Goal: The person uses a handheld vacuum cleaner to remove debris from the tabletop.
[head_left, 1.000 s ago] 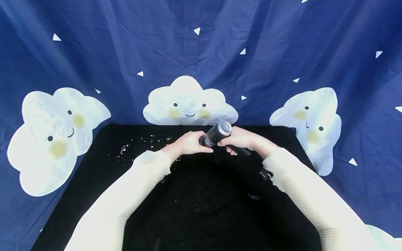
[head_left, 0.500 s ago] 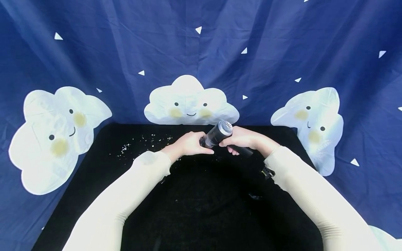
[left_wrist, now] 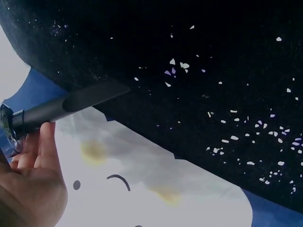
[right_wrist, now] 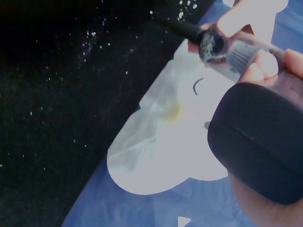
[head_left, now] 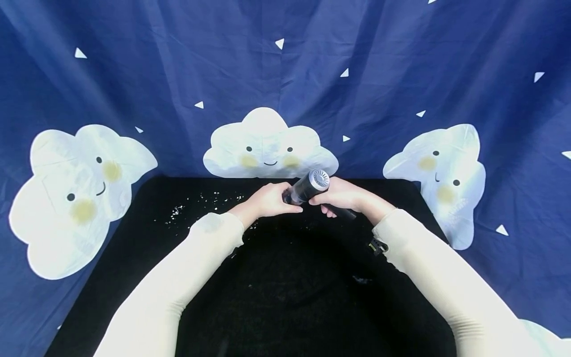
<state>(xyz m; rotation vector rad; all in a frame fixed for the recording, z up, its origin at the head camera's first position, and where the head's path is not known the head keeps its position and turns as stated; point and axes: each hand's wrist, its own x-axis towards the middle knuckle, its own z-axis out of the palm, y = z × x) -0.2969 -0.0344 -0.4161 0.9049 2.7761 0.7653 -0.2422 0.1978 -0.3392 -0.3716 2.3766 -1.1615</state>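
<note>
In the head view, a black and silver handheld vacuum cleaner (head_left: 305, 189) is held tilted over the far part of the black table. My left hand (head_left: 271, 200) is wrapped round its front end, thumb on the near side. My right hand (head_left: 341, 193) grips the dark handle (head_left: 342, 213). A long black slant-cut nozzle (left_wrist: 52, 109) shows in the left wrist view, with my left fingers behind its base. Pale bits sit inside the see-through dust cup (right_wrist: 220, 49) in the right wrist view. The handle's rounded black end (right_wrist: 258, 142) hides part of my right hand.
Small white scraps (head_left: 177, 212) are scattered over the far left of the black tabletop (head_left: 267, 297). A dark blue curtain (head_left: 178, 59) with smiling clouds hangs behind the table's back edge. A small shiny thing (head_left: 361, 280) lies near the right forearm.
Both hands and the vacuum cleaner have shifted very slightly upward in the head view. Their hold looks the same, and the scattered scraps look nearly unchanged.
</note>
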